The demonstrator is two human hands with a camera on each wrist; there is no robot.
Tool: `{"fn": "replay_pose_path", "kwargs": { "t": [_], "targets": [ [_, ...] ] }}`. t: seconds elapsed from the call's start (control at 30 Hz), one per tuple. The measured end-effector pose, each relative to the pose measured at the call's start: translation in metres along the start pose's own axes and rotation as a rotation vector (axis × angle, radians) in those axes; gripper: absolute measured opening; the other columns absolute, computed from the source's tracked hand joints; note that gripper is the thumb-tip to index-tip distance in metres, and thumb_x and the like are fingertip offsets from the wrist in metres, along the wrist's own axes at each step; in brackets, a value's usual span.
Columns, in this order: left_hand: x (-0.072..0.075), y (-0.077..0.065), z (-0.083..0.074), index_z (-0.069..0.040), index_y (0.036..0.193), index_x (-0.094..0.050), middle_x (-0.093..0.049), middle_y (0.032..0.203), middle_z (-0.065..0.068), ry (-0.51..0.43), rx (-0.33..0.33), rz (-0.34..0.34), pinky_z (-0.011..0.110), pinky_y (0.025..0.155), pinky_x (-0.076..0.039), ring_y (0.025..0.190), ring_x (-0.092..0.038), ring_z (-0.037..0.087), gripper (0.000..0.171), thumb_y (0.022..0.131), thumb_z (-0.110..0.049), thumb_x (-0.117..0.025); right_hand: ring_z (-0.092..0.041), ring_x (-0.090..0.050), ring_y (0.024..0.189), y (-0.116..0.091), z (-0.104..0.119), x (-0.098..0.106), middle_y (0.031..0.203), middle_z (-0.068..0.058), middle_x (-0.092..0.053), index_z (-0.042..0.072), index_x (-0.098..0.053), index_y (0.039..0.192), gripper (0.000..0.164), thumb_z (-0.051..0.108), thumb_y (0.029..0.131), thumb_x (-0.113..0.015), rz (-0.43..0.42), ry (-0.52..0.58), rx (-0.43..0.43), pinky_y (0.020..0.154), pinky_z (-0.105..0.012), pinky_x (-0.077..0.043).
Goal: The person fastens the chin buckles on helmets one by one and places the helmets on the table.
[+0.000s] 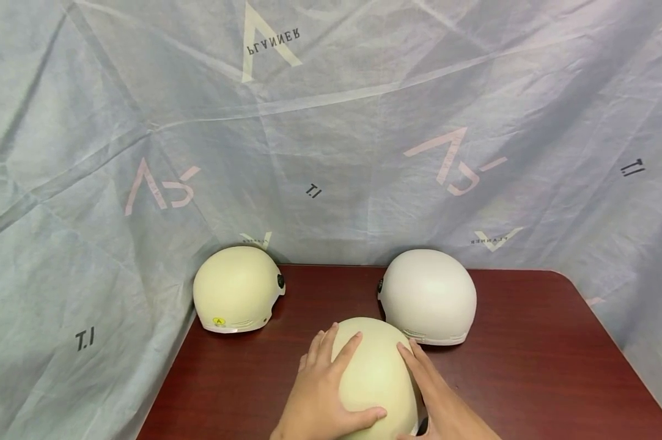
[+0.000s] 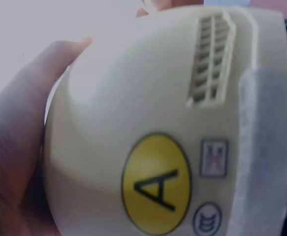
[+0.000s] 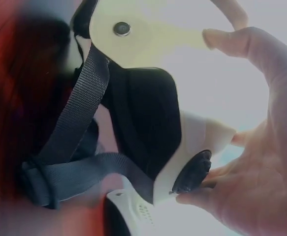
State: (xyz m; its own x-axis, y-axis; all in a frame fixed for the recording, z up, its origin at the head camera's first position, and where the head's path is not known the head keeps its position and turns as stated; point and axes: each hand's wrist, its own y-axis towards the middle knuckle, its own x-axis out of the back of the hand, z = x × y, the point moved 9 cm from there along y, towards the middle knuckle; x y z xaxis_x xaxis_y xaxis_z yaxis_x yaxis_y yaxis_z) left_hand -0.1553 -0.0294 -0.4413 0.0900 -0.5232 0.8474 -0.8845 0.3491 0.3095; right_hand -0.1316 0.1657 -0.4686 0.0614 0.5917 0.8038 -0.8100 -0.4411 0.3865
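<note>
A cream half-shell helmet (image 1: 377, 373) is between my two hands at the near side of the table. My left hand (image 1: 319, 391) grips its left side, fingers spread over the shell and thumb across the near part. On the other side my right hand (image 1: 446, 397) holds the shell, partly cut off by the frame edge. The left wrist view shows a yellow "A" sticker (image 2: 155, 184) and a vent grille (image 2: 211, 59). Black straps (image 3: 81, 98) hang from the helmet over the table in the right wrist view, near a black round knob (image 3: 192, 172).
Another cream helmet (image 1: 234, 287) sits at the table's back left. A white helmet (image 1: 430, 293) stands just behind the held one, toward the right. Grey printed cloth (image 1: 336, 153) hangs behind and beside the dark red table (image 1: 529, 354).
</note>
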Motion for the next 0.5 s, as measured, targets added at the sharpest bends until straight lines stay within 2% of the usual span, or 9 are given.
{"fn": "replay_pose_path", "kwargs": {
  "t": [0.1, 0.37, 0.43, 0.5],
  "targets": [
    [-0.001, 0.0, -0.003, -0.034, 0.16, -0.046, -0.043, 0.166, 0.016, 0.069, -0.026, -0.036, 0.068, 0.098, -0.05, 0.147, -0.048, 0.043, 0.109, 0.069, -0.086, -0.076, 0.008, -0.015, 0.158, 0.0, -0.002, -0.006, 0.167, -0.026, -0.034, 0.009, -0.026, 0.168, 0.129, 0.07, 0.072, -0.087, 0.026, 0.027, 0.023, 0.105, -0.028, -0.053],
    [-0.005, 0.0, -0.006, -0.031, 0.159, -0.048, -0.046, 0.162, 0.018, 0.187, -0.041, -0.051, 0.066, 0.098, -0.05, 0.145, -0.05, 0.046, 0.114, 0.065, -0.086, -0.078, 0.003, -0.016, 0.16, -0.002, -0.009, -0.016, 0.169, -0.026, -0.03, 0.004, -0.026, 0.166, 0.123, 0.061, 0.077, -0.089, 0.051, 0.126, 0.071, 0.115, -0.01, -0.032],
    [-0.006, 0.001, -0.007, -0.031, 0.159, -0.048, -0.047, 0.161, 0.019, 0.202, -0.036, -0.043, 0.066, 0.097, -0.05, 0.145, -0.049, 0.047, 0.113, 0.065, -0.087, -0.077, 0.0, -0.016, 0.161, -0.003, -0.011, -0.017, 0.168, -0.028, -0.031, 0.003, -0.027, 0.166, 0.123, 0.061, 0.077, -0.089, 0.048, 0.144, 0.082, 0.117, -0.008, -0.026],
    [-0.008, 0.0, -0.008, -0.031, 0.159, -0.048, -0.047, 0.161, 0.019, 0.216, -0.029, -0.032, 0.067, 0.096, -0.05, 0.145, -0.049, 0.048, 0.113, 0.066, -0.088, -0.075, -0.001, -0.017, 0.162, -0.003, -0.012, -0.019, 0.167, -0.03, -0.031, 0.002, -0.027, 0.166, 0.123, 0.061, 0.077, -0.089, 0.047, 0.152, 0.094, 0.117, -0.009, -0.028]
  ]
}}
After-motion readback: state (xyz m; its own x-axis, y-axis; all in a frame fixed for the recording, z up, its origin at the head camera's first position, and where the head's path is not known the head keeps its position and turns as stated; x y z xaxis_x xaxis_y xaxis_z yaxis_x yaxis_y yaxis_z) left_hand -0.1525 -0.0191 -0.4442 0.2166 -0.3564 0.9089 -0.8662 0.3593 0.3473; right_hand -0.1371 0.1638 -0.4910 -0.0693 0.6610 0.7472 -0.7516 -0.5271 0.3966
